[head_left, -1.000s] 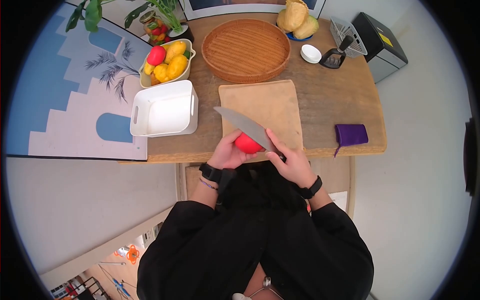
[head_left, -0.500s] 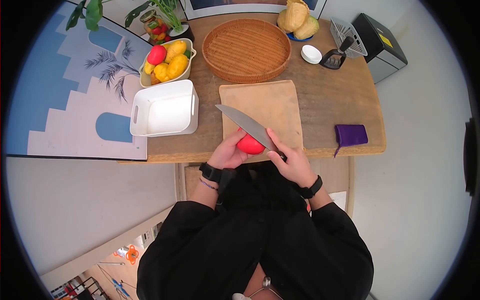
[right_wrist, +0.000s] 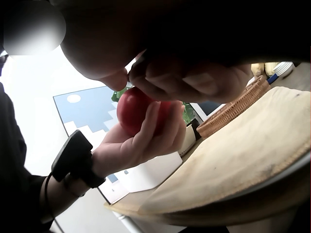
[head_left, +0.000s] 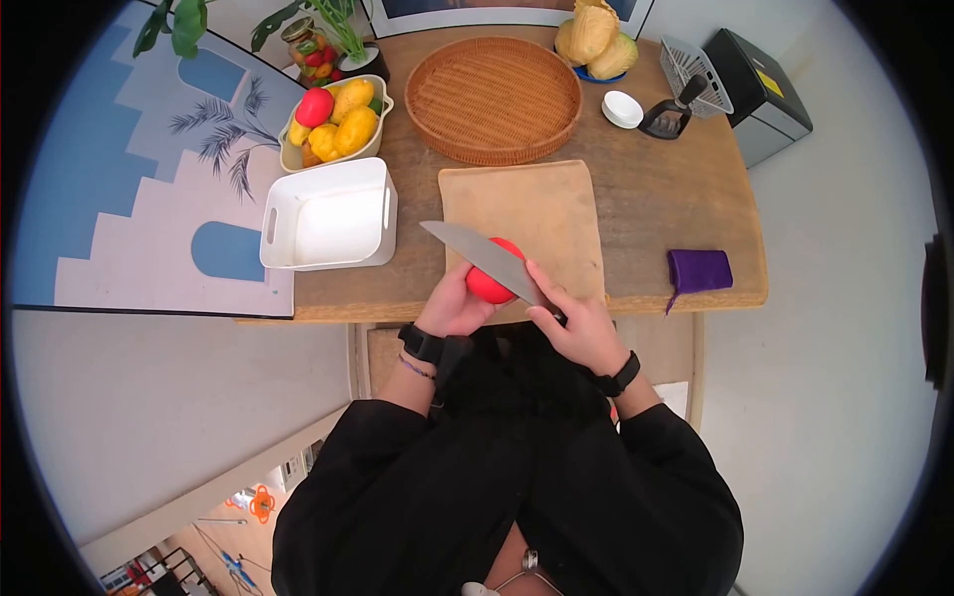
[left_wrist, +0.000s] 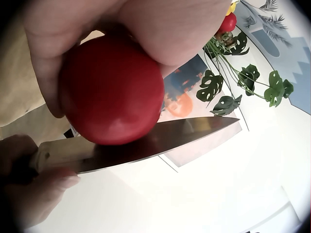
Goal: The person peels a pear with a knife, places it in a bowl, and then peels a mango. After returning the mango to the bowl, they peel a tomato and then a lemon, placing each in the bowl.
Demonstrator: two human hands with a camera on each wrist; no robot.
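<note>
My left hand (head_left: 452,306) holds a smooth red tomato (head_left: 487,288) over the near edge of a tan cutting board (head_left: 542,209). My right hand (head_left: 584,326) grips the handle of a broad kitchen knife (head_left: 475,248), its index finger stretched along the blade. Pointing to the far left, the blade lies across the tomato, which shows on both sides of it. From the left wrist, the blade (left_wrist: 180,136) passes right at the skin of the tomato (left_wrist: 112,92). In the right wrist view, left fingers (right_wrist: 146,130) curl round the tomato, and the knife is hidden.
A white bin (head_left: 328,258) stands left of the board; behind it, a bowl (head_left: 370,149) holds yellow fruit and another red one. A round wicker tray (head_left: 492,99) lies beyond the board. To the right are a purple pouch (head_left: 700,270) and a small white bowl (head_left: 622,109).
The knife has shifted slightly toward the left and toward me, and now crosses the tomato, with red showing beyond the blade. Both hands keep their hold.
</note>
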